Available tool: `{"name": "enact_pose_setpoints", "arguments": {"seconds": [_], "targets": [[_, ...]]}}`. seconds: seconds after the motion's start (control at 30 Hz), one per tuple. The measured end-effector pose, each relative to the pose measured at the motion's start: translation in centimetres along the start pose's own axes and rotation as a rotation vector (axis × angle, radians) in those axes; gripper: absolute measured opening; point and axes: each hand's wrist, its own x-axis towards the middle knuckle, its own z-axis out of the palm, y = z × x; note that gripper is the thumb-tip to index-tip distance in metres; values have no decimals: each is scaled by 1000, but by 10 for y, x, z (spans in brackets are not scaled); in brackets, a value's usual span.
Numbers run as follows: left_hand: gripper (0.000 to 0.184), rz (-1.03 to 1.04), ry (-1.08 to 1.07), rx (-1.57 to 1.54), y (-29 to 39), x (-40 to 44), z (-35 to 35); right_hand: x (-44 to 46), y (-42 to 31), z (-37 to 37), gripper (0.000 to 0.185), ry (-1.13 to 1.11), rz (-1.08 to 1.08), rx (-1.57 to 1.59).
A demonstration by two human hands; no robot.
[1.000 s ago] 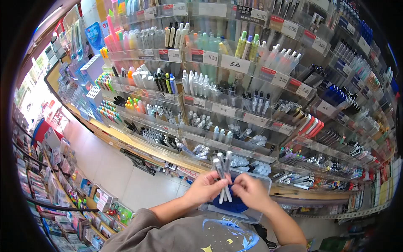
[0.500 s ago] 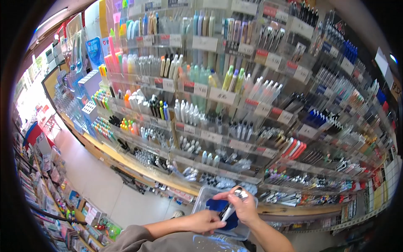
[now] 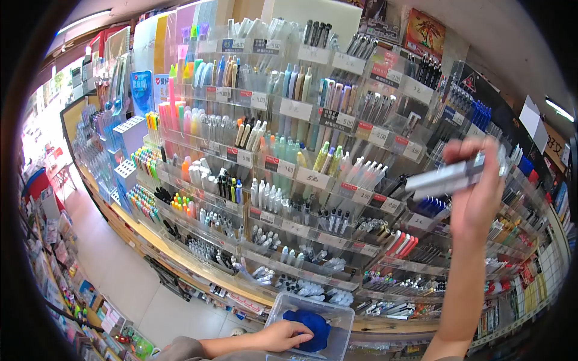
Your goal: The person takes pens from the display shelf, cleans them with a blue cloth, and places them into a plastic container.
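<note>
My right hand (image 3: 478, 186) is raised in front of the right part of the pen rack. Its fingers are closed around several pale grey pens (image 3: 442, 178), blurred by motion, with their ends pointing left. Lower down, my left hand (image 3: 286, 336) reaches over the rim of a clear plastic bin (image 3: 344, 328). Its curled fingertips press together on a crumpled blue cloth (image 3: 307, 328) inside the bin; part of the fingers is hard to make out.
A tiered clear acrylic rack (image 3: 289, 174) full of pens and markers fills the view, with price cards (image 3: 311, 178) on its tiers. Below runs a wooden ledge (image 3: 253, 293). At left lie the tiled aisle floor (image 3: 120, 265) and another goods shelf (image 3: 66, 295).
My right hand has risen from the bin to the upper right, carrying the pens. My left hand has come off the pens and down onto the blue cloth. The view has tilted upward.
</note>
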Motion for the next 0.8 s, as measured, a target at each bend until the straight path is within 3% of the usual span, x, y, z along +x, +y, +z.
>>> {"name": "enact_pose_setpoints", "arguments": {"seconds": [0.1, 0.23, 0.37, 0.63, 0.8], "targets": [[30, 3, 4, 21, 3, -2, 1, 74, 5, 10, 25, 99, -63, 56], [31, 46, 22, 9, 8, -4, 1, 130, 33, 23, 29, 136, -259, -353], [20, 130, 183, -68, 15, -9, 7, 140, 65, 39, 33, 2, -259, -428], [20, 144, 173, -23, 18, -10, 5, 114, 102, 61, 25, -108, 8, -470], [20, 209, 187, 19, 12, -8, 6, 111, 91, 60, 24, -161, 310, -564]]}}
